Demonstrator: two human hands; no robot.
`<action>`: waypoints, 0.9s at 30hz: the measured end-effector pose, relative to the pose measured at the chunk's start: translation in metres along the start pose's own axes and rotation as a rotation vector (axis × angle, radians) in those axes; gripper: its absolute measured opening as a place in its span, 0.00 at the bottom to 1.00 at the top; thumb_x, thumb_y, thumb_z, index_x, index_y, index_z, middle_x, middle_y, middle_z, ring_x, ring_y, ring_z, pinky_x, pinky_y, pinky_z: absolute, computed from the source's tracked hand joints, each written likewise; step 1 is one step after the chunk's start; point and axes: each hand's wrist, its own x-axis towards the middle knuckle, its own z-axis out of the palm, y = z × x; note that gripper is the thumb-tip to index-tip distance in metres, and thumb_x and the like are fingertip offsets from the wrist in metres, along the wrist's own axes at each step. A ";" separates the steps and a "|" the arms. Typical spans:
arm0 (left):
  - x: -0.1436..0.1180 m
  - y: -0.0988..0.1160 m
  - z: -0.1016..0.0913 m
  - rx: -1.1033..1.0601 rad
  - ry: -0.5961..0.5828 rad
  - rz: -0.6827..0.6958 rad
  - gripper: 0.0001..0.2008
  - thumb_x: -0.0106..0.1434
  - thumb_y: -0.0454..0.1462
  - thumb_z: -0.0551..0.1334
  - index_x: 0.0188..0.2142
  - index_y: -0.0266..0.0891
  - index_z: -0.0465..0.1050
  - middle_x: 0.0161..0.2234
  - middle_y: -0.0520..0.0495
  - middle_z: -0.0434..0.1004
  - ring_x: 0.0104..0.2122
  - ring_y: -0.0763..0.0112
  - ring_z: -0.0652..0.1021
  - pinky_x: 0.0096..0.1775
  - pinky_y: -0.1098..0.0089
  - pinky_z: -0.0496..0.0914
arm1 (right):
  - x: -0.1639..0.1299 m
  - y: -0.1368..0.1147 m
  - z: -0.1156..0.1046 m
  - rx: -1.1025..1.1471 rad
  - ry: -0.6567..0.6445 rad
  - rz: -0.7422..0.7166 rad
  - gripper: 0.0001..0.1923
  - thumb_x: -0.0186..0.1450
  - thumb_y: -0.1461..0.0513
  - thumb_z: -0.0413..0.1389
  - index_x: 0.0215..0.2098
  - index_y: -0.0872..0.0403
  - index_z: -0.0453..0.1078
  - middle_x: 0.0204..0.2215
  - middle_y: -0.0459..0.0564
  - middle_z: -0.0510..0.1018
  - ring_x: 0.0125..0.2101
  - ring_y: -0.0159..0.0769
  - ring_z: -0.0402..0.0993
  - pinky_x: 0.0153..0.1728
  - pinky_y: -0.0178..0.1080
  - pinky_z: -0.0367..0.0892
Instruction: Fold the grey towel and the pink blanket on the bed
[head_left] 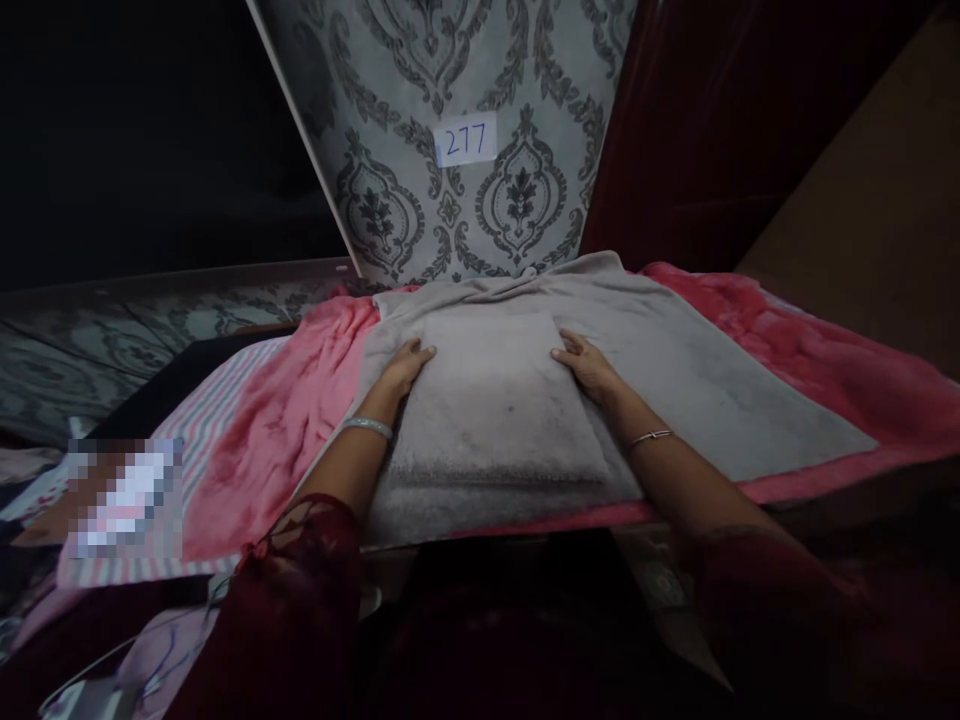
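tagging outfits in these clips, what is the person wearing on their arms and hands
Both arms wear dark red sleeves; the left sleeve has a lace-like pattern at its edge. The forearms are bare. The left hand has a wide silvery bangle at the wrist; the right hand has a thin bracelet. No gloves; no rings are visible.

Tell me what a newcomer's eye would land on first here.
Most likely the folded grey towel at centre, with the left hand and right hand resting flat on its far corners. It lies on a bright pink blanket that spreads out to both sides. Behind, on the patterned wall, a small white label reads 277.
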 end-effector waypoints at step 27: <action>-0.147 -0.038 -0.039 0.122 -0.139 0.099 0.43 0.58 0.41 0.69 0.70 0.41 0.56 0.71 0.40 0.56 0.70 0.51 0.58 0.67 0.54 0.56 | -0.153 -0.014 -0.023 -0.382 -0.193 -0.013 0.41 0.60 0.44 0.63 0.68 0.43 0.59 0.70 0.51 0.59 0.70 0.53 0.50 0.67 0.58 0.50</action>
